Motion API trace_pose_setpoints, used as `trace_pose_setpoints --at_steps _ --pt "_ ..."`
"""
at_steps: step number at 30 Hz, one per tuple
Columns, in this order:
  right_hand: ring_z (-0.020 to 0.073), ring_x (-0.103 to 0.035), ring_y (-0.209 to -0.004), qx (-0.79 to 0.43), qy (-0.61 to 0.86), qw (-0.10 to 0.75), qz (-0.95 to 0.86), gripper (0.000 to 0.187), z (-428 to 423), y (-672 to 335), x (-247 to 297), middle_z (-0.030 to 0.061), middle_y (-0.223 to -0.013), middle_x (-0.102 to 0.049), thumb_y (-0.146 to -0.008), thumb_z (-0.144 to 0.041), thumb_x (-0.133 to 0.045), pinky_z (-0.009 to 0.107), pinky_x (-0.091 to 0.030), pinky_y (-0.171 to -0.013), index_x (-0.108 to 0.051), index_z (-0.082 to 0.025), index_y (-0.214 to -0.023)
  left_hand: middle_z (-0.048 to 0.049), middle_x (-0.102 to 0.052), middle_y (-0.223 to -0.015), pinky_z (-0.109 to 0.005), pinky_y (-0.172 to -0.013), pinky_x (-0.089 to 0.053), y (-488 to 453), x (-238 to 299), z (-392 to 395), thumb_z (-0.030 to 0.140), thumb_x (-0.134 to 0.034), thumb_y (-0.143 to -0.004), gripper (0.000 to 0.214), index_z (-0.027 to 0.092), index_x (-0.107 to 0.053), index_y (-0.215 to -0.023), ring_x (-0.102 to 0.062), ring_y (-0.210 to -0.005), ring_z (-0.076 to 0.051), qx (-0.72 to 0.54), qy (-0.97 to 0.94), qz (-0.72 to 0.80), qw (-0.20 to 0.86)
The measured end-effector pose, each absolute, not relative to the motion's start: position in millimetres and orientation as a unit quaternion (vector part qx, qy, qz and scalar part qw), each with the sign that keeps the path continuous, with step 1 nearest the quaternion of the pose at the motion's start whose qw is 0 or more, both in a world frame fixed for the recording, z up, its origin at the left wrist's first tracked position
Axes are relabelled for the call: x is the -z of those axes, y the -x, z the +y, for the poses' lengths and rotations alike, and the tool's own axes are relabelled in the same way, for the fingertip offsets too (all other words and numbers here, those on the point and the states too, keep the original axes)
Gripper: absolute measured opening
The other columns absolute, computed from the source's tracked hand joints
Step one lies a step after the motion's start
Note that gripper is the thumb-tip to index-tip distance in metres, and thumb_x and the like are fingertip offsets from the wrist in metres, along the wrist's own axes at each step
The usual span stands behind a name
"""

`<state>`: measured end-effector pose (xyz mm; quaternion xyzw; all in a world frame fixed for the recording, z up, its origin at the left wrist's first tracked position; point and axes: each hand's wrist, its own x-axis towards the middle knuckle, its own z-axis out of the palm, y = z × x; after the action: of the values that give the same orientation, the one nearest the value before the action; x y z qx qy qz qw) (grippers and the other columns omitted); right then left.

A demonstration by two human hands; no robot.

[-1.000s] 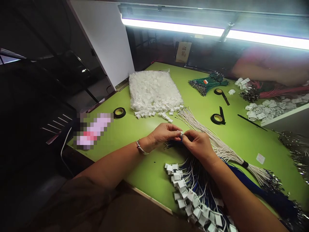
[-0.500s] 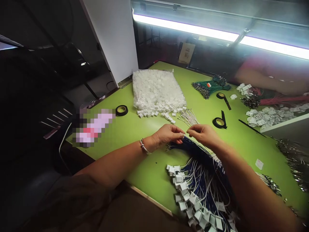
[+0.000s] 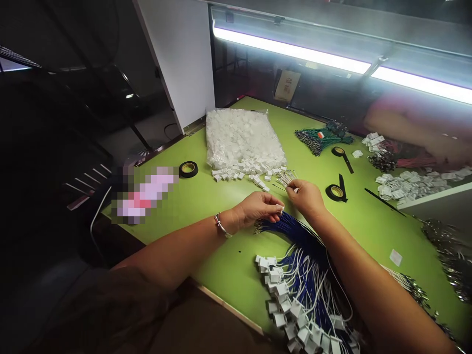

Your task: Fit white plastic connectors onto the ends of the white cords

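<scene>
My left hand [image 3: 259, 206], with a bracelet on its wrist, pinches a small white connector housing [image 3: 281, 208] just above the ends of a blue wire bundle [image 3: 291, 231]. My right hand [image 3: 306, 196] reaches forward, its fingers closed on the tips of the white wire bundle [image 3: 285, 176]. Near the table's front edge lies a heap of finished blue-and-white wires with white housings [image 3: 295, 305], partly under my right forearm.
A clear bag of white housings [image 3: 241, 135] lies at the back of the green table [image 3: 206, 206], with loose ones spilled before it. Black tape rolls [image 3: 188, 169] [image 3: 335, 191], green wires [image 3: 320, 137], another person's arm [image 3: 416, 128] and more parts sit around.
My right hand left my left hand and moved forward to the white wire tips. My left hand stayed in place with the housing. The view shifted slightly.
</scene>
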<state>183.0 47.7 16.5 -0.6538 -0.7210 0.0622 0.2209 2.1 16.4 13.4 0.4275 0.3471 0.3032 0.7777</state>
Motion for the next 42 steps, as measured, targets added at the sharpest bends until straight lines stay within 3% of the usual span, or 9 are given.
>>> trace_pose_setpoints --at_steps 3,7,14,16,19,22,30,42 --pt "0.0134 -0.057 -0.060 -0.201 0.613 0.331 -0.688 0.013 32 -180 -28 0.0025 -0.066 -0.066 -0.071 -0.026 -0.056 0.026 -0.044 -0.060 -0.065 -0.016 -0.072 -0.0035 -0.063 -0.069 -0.019 -0.056 -0.047 -3 -12 16 0.024 -0.075 -0.070 0.026 0.007 -0.063 -0.086 -0.060 -0.056 -0.007 -0.311 -0.428 0.339 0.778" --pt "0.0118 -0.054 -0.058 -0.335 0.551 0.408 -0.646 0.019 7 -168 -47 0.0025 -0.065 -0.065 -0.069 -0.033 -0.064 0.025 -0.044 -0.057 -0.066 -0.015 -0.072 -0.0027 -0.062 -0.070 -0.019 -0.057 -0.046 -2 -13 15 0.029 -0.075 -0.070 0.029 0.007 -0.063 -0.086 -0.059 -0.056 -0.006 -0.312 -0.422 0.329 0.785" --pt "0.0054 -0.036 -0.042 -0.438 0.545 0.412 -0.584 0.024 -18 -175 -59 -0.0022 -0.054 -0.056 -0.072 -0.039 -0.064 0.021 -0.029 -0.041 -0.066 -0.015 -0.070 -0.0023 -0.062 -0.070 -0.017 -0.057 -0.045 -2 -13 17 0.021 -0.072 -0.074 0.022 0.008 -0.064 -0.090 -0.057 -0.055 -0.004 -0.305 -0.383 0.301 0.819" --pt "0.0077 -0.044 -0.047 -0.401 0.558 0.399 -0.607 0.020 -23 -181 -54 -0.0005 -0.057 -0.060 -0.071 -0.035 -0.063 0.022 -0.035 -0.046 -0.067 -0.015 -0.070 -0.0029 -0.063 -0.071 -0.016 -0.057 -0.045 -1 -12 17 0.018 -0.070 -0.075 0.019 0.008 -0.064 -0.089 -0.057 -0.056 -0.004 -0.297 -0.369 0.286 0.833" --pt "0.0119 -0.053 -0.057 -0.251 0.579 0.379 -0.677 0.013 -29 -183 -45 0.0015 -0.062 -0.064 -0.072 -0.026 -0.058 0.025 -0.043 -0.057 -0.067 -0.017 -0.067 -0.0038 -0.063 -0.072 -0.015 -0.056 -0.045 -1 -14 17 0.016 -0.069 -0.076 0.017 0.007 -0.064 -0.090 -0.057 -0.057 -0.004 -0.279 -0.351 0.272 0.851" --pt "0.0127 -0.054 -0.060 -0.112 0.557 0.374 -0.733 0.013 -32 -183 -37 0.0014 -0.064 -0.063 -0.074 -0.020 -0.054 0.026 -0.043 -0.062 -0.064 -0.019 -0.066 -0.0041 -0.063 -0.070 -0.014 -0.054 -0.045 -1 -17 15 0.014 -0.069 -0.076 0.016 0.006 -0.065 -0.089 -0.056 -0.056 -0.004 -0.273 -0.340 0.278 0.856" --pt "0.0141 -0.051 -0.065 0.080 0.535 0.294 -0.788 0.017 -37 -180 -28 0.0024 -0.067 -0.059 -0.079 -0.017 -0.052 0.027 -0.037 -0.062 -0.059 -0.020 -0.064 -0.0049 -0.064 -0.072 -0.013 -0.053 -0.045 -3 -17 15 0.019 -0.074 -0.072 0.021 0.005 -0.066 -0.086 -0.056 -0.056 -0.003 -0.278 -0.335 0.303 0.848" --pt "0.0140 -0.045 -0.060 0.144 0.534 0.252 -0.794 0.023 -43 -175 -26 0.0023 -0.061 -0.054 -0.081 -0.017 -0.049 0.027 -0.032 -0.057 -0.055 -0.020 -0.058 -0.0036 -0.064 -0.068 -0.018 -0.057 -0.045 -4 -15 15 0.032 -0.079 -0.064 0.034 0.006 -0.069 -0.083 -0.054 -0.055 -0.004 -0.256 -0.433 0.308 0.807"
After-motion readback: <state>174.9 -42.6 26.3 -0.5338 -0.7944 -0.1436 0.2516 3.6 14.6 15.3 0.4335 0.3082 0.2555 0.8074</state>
